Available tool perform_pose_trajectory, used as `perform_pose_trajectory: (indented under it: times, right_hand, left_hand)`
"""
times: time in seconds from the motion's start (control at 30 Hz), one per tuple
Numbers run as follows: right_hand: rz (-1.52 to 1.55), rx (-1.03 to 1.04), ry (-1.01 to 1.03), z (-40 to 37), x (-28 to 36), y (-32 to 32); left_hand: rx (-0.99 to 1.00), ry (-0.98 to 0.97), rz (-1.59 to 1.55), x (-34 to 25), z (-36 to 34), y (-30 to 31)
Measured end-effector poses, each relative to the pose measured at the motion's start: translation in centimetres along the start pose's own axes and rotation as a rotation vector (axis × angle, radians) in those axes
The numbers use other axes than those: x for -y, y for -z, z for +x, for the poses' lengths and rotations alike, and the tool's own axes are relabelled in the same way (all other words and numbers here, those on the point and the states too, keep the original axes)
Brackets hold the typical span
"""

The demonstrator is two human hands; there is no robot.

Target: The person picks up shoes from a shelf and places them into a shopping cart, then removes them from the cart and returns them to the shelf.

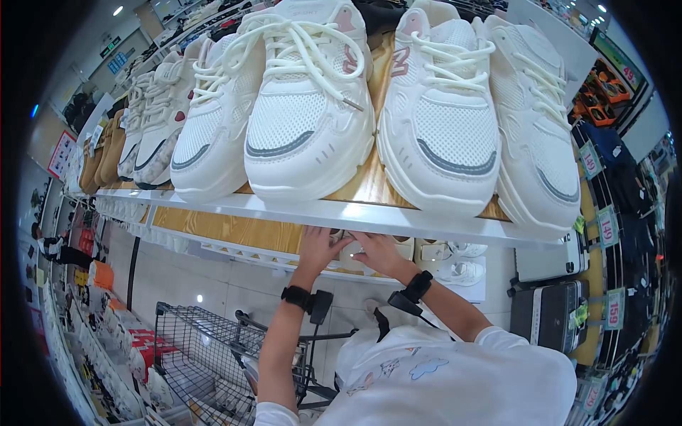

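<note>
I have both hands under the upper shelf (284, 210), on a white shoe (353, 250) that sits between them on the lower shelf (249, 254). My left hand (318, 247) lies on it with fingers spread apart, gripping nothing. My right hand (376, 252) rests against it, and I cannot tell whether its fingers close. Just right of that hand stand more pale shoes (462, 271). Above both hands runs a row of white sneakers (309, 106), and below the left wrist is a wire cart (206, 355).
</note>
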State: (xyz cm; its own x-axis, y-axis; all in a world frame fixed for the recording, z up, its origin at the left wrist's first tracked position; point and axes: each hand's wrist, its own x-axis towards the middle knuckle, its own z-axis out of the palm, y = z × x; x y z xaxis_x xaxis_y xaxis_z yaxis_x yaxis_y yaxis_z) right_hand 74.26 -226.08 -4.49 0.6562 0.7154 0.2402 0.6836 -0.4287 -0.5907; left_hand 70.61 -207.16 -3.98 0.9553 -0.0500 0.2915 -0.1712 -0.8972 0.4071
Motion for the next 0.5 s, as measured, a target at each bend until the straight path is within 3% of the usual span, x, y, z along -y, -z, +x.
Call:
perform_pose_trajectory:
  times: [0.13,0.2,0.3,0.5]
  right_hand:
    - [0.059,0.036,-0.021,0.0,-1.1,-0.9]
    - [0.045,0.188,-0.066,0.6,-1.9,-1.0]
    - [0.043,0.215,-0.107,0.5,-3.0,-1.9]
    - [0.056,0.222,-0.096,0.3,-3.0,-1.8]
  left_hand:
    - [-0.085,0.093,-0.163,0.9,-2.5,1.5]
    - [0.130,0.281,-0.460,1.4,-3.3,1.3]
    - [0.019,0.267,-0.376,1.0,-3.9,0.1]
    - [0.023,0.399,-0.369,0.8,-4.0,-1.0]
